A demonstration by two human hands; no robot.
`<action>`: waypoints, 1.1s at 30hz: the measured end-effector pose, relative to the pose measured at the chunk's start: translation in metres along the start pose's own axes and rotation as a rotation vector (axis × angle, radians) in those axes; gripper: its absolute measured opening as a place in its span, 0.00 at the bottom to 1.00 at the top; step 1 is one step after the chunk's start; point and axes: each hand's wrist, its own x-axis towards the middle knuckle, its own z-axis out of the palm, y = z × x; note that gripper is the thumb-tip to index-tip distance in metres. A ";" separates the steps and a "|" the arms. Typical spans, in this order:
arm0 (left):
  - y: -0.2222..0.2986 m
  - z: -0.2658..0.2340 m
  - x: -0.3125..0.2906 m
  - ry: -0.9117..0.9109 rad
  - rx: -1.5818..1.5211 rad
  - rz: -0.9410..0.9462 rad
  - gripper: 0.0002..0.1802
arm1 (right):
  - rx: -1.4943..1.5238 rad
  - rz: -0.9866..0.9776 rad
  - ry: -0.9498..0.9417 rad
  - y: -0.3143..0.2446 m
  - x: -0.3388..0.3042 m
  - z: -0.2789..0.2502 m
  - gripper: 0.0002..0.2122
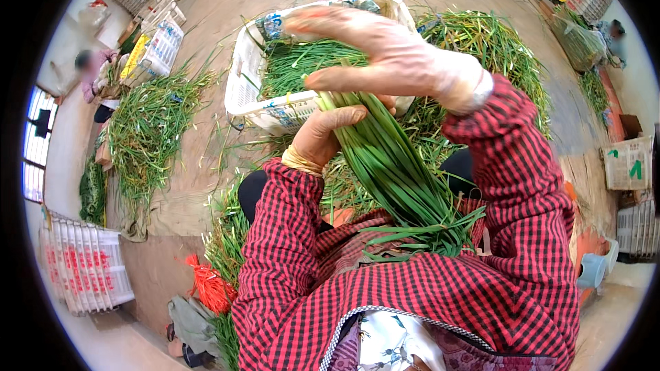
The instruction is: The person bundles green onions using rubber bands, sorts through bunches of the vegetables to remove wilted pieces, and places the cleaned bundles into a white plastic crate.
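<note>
A thick bunch of garlic chives slants across my lap, its pale stalk ends up and its dark green leaf tips drooping against my checked apron. Around the stalks near the pale ends, my left hand is closed, thumb across the front. Just above those ends hovers my right hand, fingers stretched out and thumb apart; whether its thumb touches the stalks I cannot tell. Both hands seem to wear thin, light gloves. Beyond them stands a white plastic crate with more green chives laid inside, partly hidden by my right hand.
Loose chives are heaped right of the crate, and another heap lies left. Red ties lie at my lower left. Stacked white crates stand by the left wall. Other people sit at both sides.
</note>
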 end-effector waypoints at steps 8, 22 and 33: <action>-0.034 -0.039 -0.014 0.214 0.037 0.182 0.30 | 0.444 0.481 -0.468 -0.010 -0.018 0.035 0.27; 0.076 -0.050 -0.044 0.577 0.180 0.197 0.13 | 0.988 0.942 -0.627 0.003 -0.073 0.045 0.33; 0.093 -0.120 -0.091 0.860 0.201 0.359 0.16 | 0.285 0.639 -0.021 0.029 -0.096 0.054 0.23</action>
